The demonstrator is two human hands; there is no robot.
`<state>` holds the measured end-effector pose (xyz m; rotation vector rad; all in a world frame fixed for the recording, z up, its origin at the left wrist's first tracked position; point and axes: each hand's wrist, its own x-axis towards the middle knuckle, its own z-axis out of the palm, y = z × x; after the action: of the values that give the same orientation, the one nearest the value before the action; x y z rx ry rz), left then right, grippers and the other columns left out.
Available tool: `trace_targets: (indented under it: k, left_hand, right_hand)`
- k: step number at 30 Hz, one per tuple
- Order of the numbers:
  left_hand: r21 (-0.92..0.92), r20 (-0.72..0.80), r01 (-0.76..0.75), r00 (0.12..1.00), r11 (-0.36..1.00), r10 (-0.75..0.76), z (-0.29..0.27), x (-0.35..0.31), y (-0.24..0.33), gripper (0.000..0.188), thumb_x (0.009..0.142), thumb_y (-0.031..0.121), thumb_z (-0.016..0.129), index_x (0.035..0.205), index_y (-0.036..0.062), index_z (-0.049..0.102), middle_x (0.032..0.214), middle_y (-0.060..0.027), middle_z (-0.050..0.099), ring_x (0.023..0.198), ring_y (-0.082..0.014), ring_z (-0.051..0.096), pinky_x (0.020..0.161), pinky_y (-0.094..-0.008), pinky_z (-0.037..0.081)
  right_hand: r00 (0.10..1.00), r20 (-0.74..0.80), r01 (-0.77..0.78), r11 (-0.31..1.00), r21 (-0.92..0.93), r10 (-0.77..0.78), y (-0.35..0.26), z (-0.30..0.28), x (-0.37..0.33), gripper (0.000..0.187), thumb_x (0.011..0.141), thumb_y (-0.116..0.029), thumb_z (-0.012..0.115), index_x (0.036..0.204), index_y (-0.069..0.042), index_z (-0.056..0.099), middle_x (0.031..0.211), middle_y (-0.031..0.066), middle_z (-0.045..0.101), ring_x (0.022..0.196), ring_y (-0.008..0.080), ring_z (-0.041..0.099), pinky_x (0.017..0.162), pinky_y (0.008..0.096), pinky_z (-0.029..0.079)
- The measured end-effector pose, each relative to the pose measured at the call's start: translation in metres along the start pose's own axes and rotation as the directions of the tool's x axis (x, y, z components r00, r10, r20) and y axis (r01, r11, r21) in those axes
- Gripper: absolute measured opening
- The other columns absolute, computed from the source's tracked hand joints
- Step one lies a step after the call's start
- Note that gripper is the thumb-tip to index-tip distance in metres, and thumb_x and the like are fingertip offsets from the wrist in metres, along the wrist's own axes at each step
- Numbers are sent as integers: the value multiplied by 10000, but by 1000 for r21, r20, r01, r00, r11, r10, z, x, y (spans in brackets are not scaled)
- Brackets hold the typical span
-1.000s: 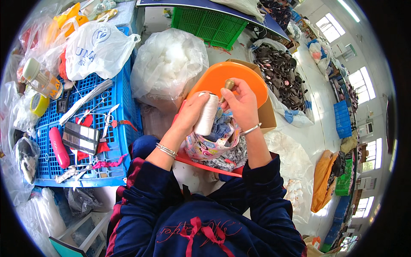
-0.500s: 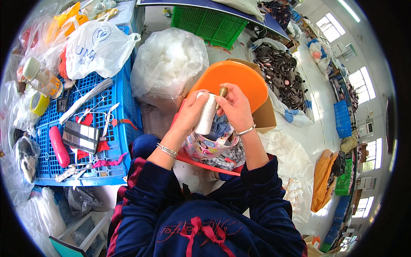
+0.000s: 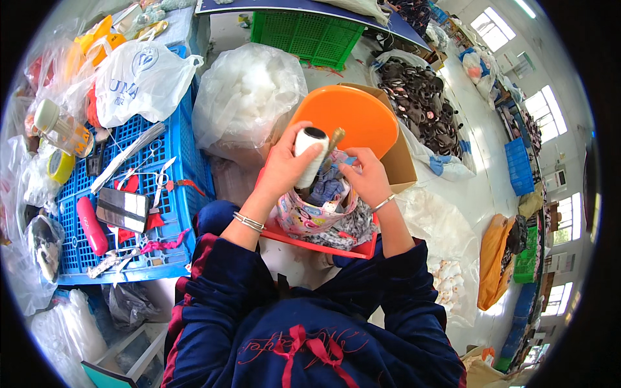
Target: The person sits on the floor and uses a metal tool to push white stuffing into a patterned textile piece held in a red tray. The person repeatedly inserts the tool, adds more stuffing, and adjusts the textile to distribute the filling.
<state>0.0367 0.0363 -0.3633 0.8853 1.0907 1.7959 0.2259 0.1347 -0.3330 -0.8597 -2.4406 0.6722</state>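
My left hand [image 3: 291,163] is wrapped round a white spool of thread [image 3: 310,145], its dark core end tilted up. A brass-coloured tapered tool handle [image 3: 336,138] stands up just right of the spool, by my left fingertips. What supports its lower end I cannot make out. To the right, my right hand [image 3: 370,178] is closed, thumb and forefinger near each other by a bit of blue. Whatever lies between them is too small to name. Below both hands sits a pink patterned fabric basket [image 3: 304,215] with blue cloth [image 3: 326,187] inside.
The basket stands in a red tray [image 3: 359,251], beside an orange stool seat [image 3: 362,116]. At the left, a blue crate [image 3: 174,142] bears a phone [image 3: 123,209], scissors [image 3: 162,181] and a pink case [image 3: 92,226]. A bag of white stuffing [image 3: 249,90] stands ahead.
My right hand has come off the brass-coloured handle and moved right and down. The spool has tipped so its dark end shows. My left hand still holds it.
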Motion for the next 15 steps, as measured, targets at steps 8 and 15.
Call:
trace_targets:
  k: [8,15]
  left_hand:
    - [133,-8,-143,989,981,145,13,-15,1,518,898,96,678,1353,25,439,1162,-77,593,1052,-135,589,907,-280,480]
    - [776,287,-213,958,594,-31,1,-33,19,537,810,236,715,1281,45,540,1097,-170,626,1061,-243,617,1016,-411,388]
  right_hand:
    - [954,292,99,992,-83,-71,-22,5,-14,363,820,-177,671,1146,-34,595,1036,178,635,905,345,641,840,421,493]
    - [689,723,460,738,-494,54,-29,0,-26,364,954,-376,410,1074,-112,630,955,48,694,828,317,668,734,500,439]
